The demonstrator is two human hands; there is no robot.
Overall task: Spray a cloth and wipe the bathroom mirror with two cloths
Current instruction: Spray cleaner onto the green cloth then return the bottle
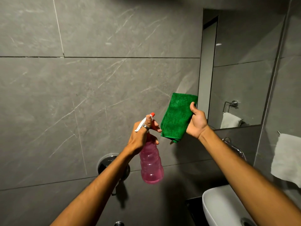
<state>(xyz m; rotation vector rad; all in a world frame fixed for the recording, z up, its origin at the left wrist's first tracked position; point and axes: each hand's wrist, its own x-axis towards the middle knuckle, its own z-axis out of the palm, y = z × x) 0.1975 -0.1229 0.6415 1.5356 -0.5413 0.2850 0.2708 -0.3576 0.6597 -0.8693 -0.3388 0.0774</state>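
Observation:
My left hand (143,134) grips the neck of a pink spray bottle (151,163) with a white trigger and red nozzle, which points right toward a folded green cloth (176,116). My right hand (197,122) holds that cloth upright by its right edge, thumb in front. Nozzle and cloth are a short gap apart. The mirror (241,66) hangs on the wall at the upper right, just behind the cloth's top corner.
Grey marble-look tiles cover the wall. A white basin (218,207) sits at the lower right below a chrome tap (234,147). A white towel (288,159) hangs on the right wall. A round chrome wall fitting (105,162) lies behind my left forearm.

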